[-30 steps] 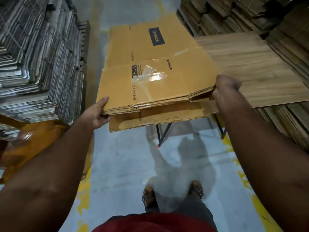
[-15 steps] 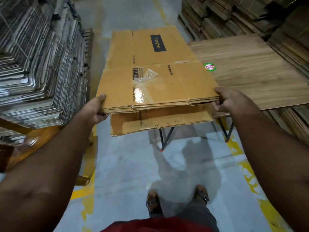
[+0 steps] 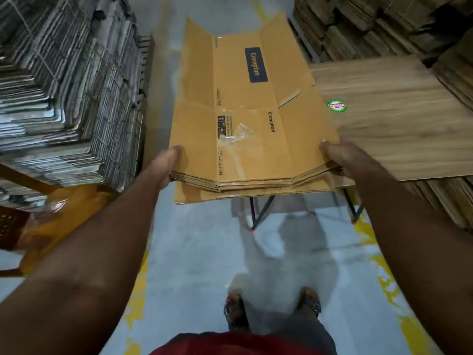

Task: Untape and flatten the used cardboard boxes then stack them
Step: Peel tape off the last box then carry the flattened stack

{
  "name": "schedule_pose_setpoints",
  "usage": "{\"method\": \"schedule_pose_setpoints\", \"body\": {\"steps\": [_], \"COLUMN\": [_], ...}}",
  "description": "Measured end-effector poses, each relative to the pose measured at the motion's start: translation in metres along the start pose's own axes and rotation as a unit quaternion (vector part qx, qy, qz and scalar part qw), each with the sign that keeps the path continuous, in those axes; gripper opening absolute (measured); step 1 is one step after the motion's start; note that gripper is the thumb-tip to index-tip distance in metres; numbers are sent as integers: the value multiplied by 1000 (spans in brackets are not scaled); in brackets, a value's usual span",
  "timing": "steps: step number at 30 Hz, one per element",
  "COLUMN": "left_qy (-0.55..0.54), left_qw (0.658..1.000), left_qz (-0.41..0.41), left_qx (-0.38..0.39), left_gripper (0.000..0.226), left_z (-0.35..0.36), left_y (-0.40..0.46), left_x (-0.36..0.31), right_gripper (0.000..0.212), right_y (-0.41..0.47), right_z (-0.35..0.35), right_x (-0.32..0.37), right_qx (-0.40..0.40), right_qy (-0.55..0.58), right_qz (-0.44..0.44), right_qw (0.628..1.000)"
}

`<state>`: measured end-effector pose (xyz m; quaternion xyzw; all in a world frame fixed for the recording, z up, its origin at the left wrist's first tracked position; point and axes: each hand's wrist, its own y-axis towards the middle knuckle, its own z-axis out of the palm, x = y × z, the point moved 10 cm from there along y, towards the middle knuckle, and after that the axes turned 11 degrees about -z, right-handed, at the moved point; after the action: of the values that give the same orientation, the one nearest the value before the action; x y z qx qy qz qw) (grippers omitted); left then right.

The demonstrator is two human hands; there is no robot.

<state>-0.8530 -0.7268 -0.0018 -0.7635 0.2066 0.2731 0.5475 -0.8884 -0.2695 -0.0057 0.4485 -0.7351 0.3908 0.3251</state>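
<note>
A stack of flattened brown Crompton cardboard boxes [image 3: 253,139] lies over the left end of a wooden table [image 3: 399,119], its near edge hanging past the table. My left hand [image 3: 166,165] grips the stack's near left corner, thumb on top. My right hand [image 3: 340,157] grips the near right corner the same way. A scrap of clear tape [image 3: 235,135] clings to the top box. A lower box [image 3: 194,196] sticks out under the near edge.
Tall bundles of tied flattened cartons [image 3: 64,103] stand at the left, beside a brown plastic chair [image 3: 51,216]. More cardboard piles [image 3: 384,24] fill the back right. The table has thin black legs [image 3: 258,213]. Grey floor with yellow lines [image 3: 384,272] lies below, my feet [image 3: 271,311] on it.
The top of the stack has shifted to sit squarer over the lower boxes, and both hands have slid to its near corners. The camera has tilted, so the stack looks closer.
</note>
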Motion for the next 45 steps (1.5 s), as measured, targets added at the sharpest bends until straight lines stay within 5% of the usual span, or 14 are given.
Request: {"method": "schedule_pose_setpoints", "body": {"steps": [8,13,16,21,26,31,37,40,45], "left_qy": [86,79,96,142,105,62,56,51,38], "left_qw": [991,994,992,984,993,992,975,973,964], "left_qz": [-90,-62,-61,-97,-51,11,93,134,196], "left_qx": [52,40,50,55,-25,-106,-193,-182,-173], "left_gripper": [28,67,47,83,31,72,57,49,35], "left_z": [3,4,3,5,6,-13,-33,-32,-27], "left_y": [-1,21,30,50,23,38,8,-10,-43], "left_x": [8,25,23,21,1,4,-9,-17,-38], "right_gripper": [12,69,104,76,54,63,50,62,44], "right_y": [20,40,77,52,58,42,18,0,-36], "right_z": [16,15,12,13,15,7,-8,-19,-52], "right_x": [-4,-55,-108,-60,-38,-22,2,9,14], "right_qx": [152,83,82,108,82,-60,-87,-108,-156], "right_qy": [-60,-60,-64,-71,-81,-110,-139,-132,-102], "right_qz": [83,87,85,77,65,-27,-102,-125,-131], "right_qw": [983,991,991,989,991,992,981,977,974]}}
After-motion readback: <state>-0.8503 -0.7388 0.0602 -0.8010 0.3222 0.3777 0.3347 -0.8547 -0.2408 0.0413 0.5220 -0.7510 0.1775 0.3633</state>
